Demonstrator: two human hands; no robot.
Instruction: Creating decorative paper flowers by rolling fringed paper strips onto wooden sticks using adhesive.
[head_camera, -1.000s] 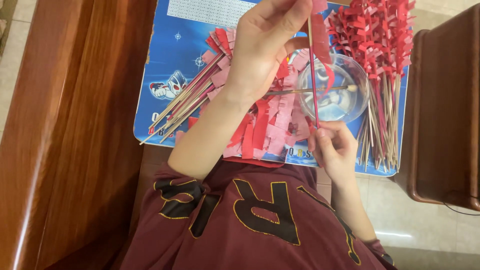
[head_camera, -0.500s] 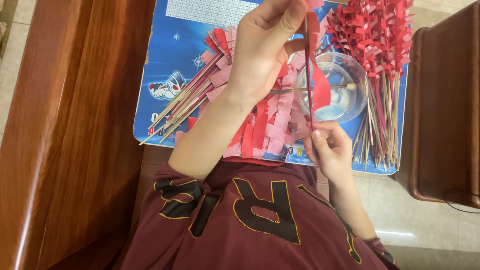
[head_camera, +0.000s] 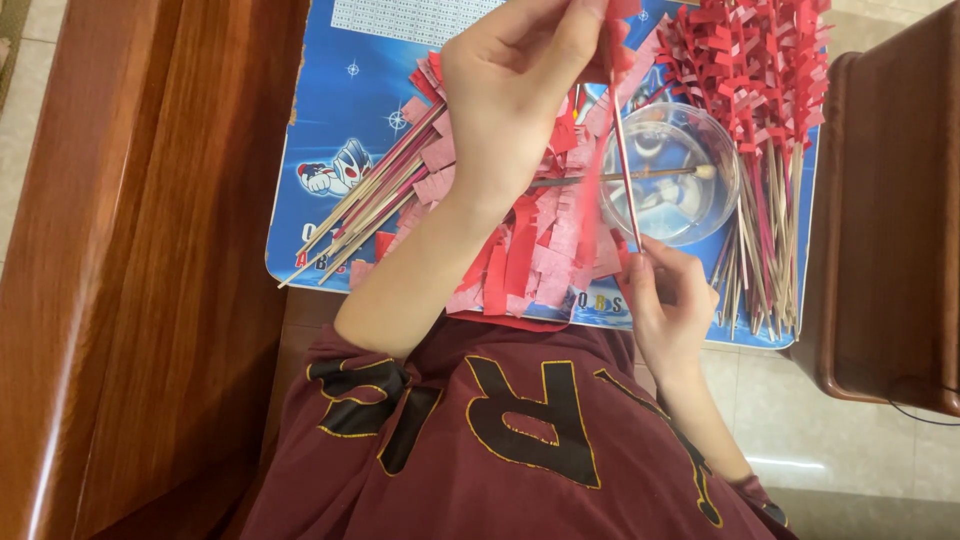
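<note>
My left hand (head_camera: 510, 95) is raised over the blue mat and pinches the top of a thin stick (head_camera: 628, 180) together with a red paper fringe (head_camera: 618, 30). My right hand (head_camera: 668, 292) grips the lower end of the same stick, which stands nearly upright between the two hands. A loose red strip hangs blurred beside the stick. Right behind the stick sits a clear glass bowl (head_camera: 700, 215) with a small brush (head_camera: 660, 174) lying across it.
A heap of cut red and pink paper strips (head_camera: 530, 255) lies on the blue cartoon mat (head_camera: 340, 110). Bare sticks (head_camera: 365, 205) fan out at left. Several sticks wrapped in red paper (head_camera: 760, 90) are piled at right. Wooden furniture (head_camera: 150, 250) flanks both sides (head_camera: 890, 220).
The dangling red strip has swung in closer to the stick and now looks blurred. Both hands keep their hold and have barely shifted.
</note>
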